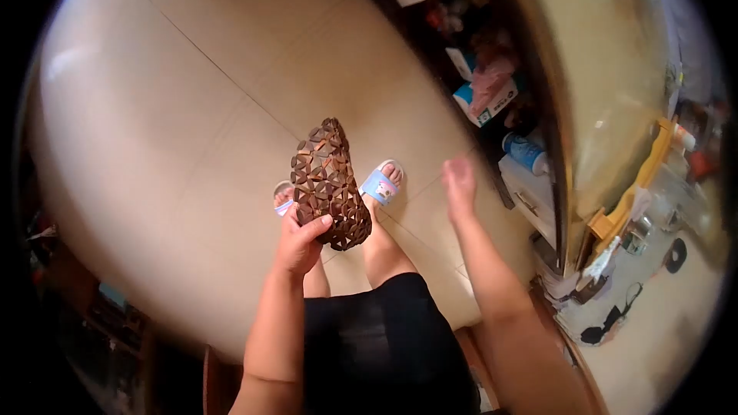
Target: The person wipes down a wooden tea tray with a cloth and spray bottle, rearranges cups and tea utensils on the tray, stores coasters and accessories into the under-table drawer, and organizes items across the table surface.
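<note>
My left hand [301, 240] grips the lower end of a brown openwork object [327, 180] made of many small wood-like pieces, with the thumb on top. The object is held up above the floor [184, 138], in front of my feet, and partly hides my left foot. Out to the right, my right hand [460, 183] is raised away from the object and blurred by motion, so its fingers cannot be made out. My feet wear light slippers [380, 186] with blue and pink straps.
At the right, an open dark cabinet holds a blue and white box [492, 104], a pink plastic bag [490, 81] and a blue bottle [525, 154]. Beyond it stands a yellow frame-like item [634, 184]. Dark furniture [96, 303] lies at the lower left.
</note>
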The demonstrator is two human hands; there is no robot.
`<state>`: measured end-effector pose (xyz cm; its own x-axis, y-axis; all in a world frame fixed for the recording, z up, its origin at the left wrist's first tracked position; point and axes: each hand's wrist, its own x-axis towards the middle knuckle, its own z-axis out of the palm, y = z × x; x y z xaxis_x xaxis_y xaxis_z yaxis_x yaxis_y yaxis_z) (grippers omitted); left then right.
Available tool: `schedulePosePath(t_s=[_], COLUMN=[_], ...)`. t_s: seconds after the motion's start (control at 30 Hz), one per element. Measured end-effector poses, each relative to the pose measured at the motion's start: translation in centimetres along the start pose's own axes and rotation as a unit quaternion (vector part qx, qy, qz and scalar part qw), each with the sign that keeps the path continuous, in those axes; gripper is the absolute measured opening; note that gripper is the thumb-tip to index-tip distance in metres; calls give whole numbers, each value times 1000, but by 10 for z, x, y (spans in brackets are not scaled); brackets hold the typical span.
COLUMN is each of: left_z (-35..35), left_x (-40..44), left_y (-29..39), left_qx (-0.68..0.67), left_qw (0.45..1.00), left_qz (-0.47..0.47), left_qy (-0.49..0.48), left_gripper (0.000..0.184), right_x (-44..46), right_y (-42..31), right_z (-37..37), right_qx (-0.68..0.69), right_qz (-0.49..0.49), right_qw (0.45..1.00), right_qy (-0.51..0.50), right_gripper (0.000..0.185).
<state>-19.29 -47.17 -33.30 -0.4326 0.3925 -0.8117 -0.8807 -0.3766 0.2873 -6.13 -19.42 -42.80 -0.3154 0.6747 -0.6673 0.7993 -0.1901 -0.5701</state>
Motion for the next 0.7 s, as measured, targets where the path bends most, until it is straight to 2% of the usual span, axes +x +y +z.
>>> schedulePosePath(t_s=[0.03,0.13,0.17,0.27,0.3,0.37,0.4,0.43,0.5,0.53,0.67,0.7], left_z=[-12,-36,-46,-57,-46,-22,-9,5,24,31,53,54], left_x=[11,36,45,59,63,69,71,73,80,84,107,115], left_y=[-9,-25,-32,-45,-51,-59,-59,-56,-52,-50,-42,-42], left_qx=[-11,25,39,93,106,114,115,137,132,131,146,164], left_qw=[1000,999,997,989,984,977,974,969,959,955,961,960], left_qz=[-12,-32,-64,-100,-114,-128,-138,-136,-158,-158,-83,-67], left_qy=[5,-24,-25,-57,-91,-128,-139,-154,-194,-212,-220,-218], left_gripper=[45,42,40,39,40,42,42,44,47,48,42,41], right_x=[27,99,117,126,142,121,97,73,40,26,19,26], right_y=[4,11,8,-20,4,17,24,20,8,-4,-8,-2], right_z=[2,-2,-1,7,-5,-10,15,15,13,14,-3,-10], right_qx=[-26,140,152,117,70,-19,62,50,127,240,356,373], right_qz=[-18,67,83,91,67,2,24,101,278,264,245,247], right_qw=[998,982,977,985,992,1000,991,993,937,894,855,864], right_qy=[60,112,127,85,83,-10,118,34,-168,-272,-287,-232], right_gripper=[62,76,73,70,69,69,59,62,63,66,65,59])
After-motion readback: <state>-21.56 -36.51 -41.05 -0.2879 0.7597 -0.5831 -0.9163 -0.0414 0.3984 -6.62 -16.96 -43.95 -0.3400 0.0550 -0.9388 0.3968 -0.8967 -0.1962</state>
